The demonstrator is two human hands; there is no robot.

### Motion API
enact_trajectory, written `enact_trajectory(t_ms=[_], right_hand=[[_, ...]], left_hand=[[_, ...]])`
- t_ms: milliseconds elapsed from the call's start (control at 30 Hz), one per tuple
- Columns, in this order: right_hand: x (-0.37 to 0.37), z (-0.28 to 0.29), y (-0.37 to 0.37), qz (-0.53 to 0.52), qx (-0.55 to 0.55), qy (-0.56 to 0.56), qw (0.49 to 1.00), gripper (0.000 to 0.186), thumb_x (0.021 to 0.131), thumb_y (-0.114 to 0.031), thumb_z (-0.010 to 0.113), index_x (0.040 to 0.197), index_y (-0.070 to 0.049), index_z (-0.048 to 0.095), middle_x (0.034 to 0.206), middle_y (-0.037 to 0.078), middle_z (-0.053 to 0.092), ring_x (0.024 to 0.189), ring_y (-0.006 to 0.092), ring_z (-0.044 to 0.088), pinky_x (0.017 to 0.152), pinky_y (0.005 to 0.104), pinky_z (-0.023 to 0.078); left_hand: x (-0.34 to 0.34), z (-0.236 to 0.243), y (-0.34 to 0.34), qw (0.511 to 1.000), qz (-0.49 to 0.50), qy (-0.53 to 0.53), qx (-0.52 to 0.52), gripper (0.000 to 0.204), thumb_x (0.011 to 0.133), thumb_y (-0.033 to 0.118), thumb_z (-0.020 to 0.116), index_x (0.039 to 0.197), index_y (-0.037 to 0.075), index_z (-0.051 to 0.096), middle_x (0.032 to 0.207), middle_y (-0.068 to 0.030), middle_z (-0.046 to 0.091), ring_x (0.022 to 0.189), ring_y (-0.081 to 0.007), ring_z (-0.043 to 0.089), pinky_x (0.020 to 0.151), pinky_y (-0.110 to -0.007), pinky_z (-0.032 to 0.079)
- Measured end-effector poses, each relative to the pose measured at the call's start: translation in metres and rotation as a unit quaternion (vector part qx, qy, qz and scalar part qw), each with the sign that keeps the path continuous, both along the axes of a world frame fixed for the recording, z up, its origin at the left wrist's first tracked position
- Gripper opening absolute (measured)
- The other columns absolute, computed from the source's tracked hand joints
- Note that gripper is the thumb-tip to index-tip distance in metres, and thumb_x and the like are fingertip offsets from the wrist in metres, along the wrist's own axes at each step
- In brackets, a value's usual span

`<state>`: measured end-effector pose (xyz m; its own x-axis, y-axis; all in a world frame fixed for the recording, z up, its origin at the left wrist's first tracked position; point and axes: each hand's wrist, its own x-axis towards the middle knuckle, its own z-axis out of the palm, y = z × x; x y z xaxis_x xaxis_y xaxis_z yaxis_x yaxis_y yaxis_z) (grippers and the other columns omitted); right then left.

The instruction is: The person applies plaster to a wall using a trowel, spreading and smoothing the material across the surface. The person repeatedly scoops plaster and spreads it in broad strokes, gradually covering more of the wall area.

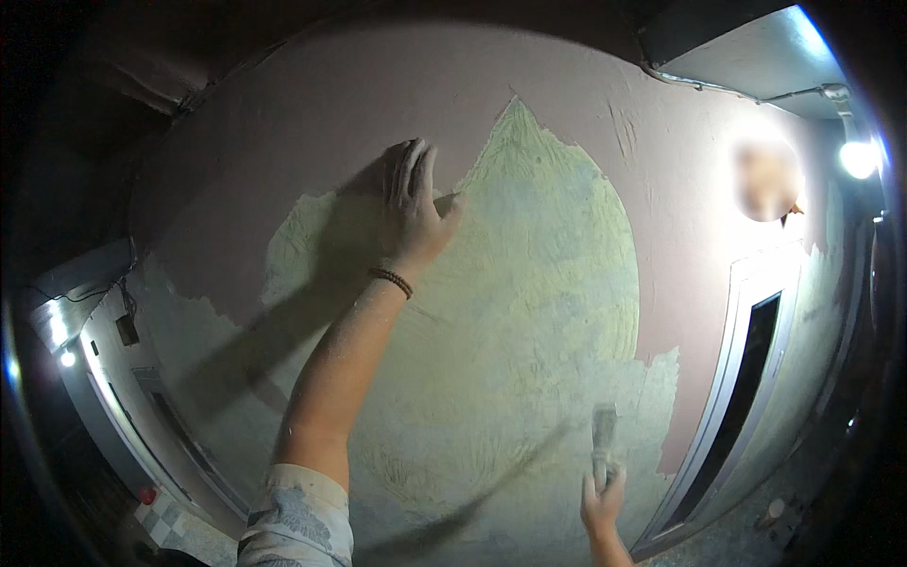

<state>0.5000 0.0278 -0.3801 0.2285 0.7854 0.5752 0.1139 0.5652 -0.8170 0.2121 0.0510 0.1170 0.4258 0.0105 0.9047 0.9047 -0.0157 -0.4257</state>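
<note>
In front of me stands a wall with pinkish paint [453, 76] around a large pale green, scraped-looking area [557, 255] with ragged edges. My left hand [418, 222] is raised to the wall, fingers stretched upward where pink meets green; whether the palm touches is hidden. A brown beaded bracelet [390, 281] circles that wrist, and whitish specks dot the forearm. Lower right, my right hand [605, 496] grips a putty knife [603, 430], its blade pointing up in front of the green surface. Blade contact with the wall cannot be made out.
A pale door frame [718, 435] with a dark opening borders the wall on the right. Beyond it glows a bulb [858, 160] below a conduit, near a blurred round shape [767, 181]. At far left are another doorway [118, 406] and a small light [67, 359].
</note>
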Motion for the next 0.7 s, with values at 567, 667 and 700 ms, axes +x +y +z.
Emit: enact_trajectory(t_ms=[567, 667, 700], right_hand=[[0.050, -0.034, 0.008, 0.021, -0.107, -0.005, 0.994, 0.031, 0.086, -0.006, 0.072, 0.115, 0.004, 0.066, 0.083, 0.009, 0.066, 0.070, 0.0175, 0.062, 0.069, 0.0323, 0.051], [0.042, 0.001, 0.010, 0.037, -0.081, -0.012, 0.996, 0.032, 0.086, -0.003, 0.071, 0.117, 0.002, 0.065, 0.084, 0.008, 0.066, 0.071, 0.0140, 0.060, 0.068, 0.0295, 0.049], [0.039, 0.010, 0.009, 0.031, -0.080, -0.025, 0.996, 0.032, 0.086, -0.003, 0.071, 0.116, 0.002, 0.064, 0.085, 0.008, 0.067, 0.071, 0.0137, 0.060, 0.067, 0.0292, 0.049]], left_hand=[[-0.004, -0.012, 0.009, 0.996, -0.012, 0.049, 0.079, 0.011, 0.100, 0.015, 0.070, 0.104, 0.005, 0.066, 0.128, -0.0105, 0.067, 0.128, -0.0329, 0.062, 0.109, -0.048, 0.050], [-0.006, -0.013, 0.012, 0.996, -0.052, 0.027, 0.067, 0.013, 0.103, 0.017, 0.068, 0.105, 0.004, 0.064, 0.127, -0.0118, 0.067, 0.127, -0.0322, 0.062, 0.107, -0.046, 0.050], [-0.007, -0.014, 0.014, 0.995, -0.089, 0.006, 0.053, 0.014, 0.104, 0.017, 0.067, 0.106, 0.003, 0.063, 0.127, -0.0124, 0.067, 0.126, -0.0318, 0.062, 0.107, -0.046, 0.051]])
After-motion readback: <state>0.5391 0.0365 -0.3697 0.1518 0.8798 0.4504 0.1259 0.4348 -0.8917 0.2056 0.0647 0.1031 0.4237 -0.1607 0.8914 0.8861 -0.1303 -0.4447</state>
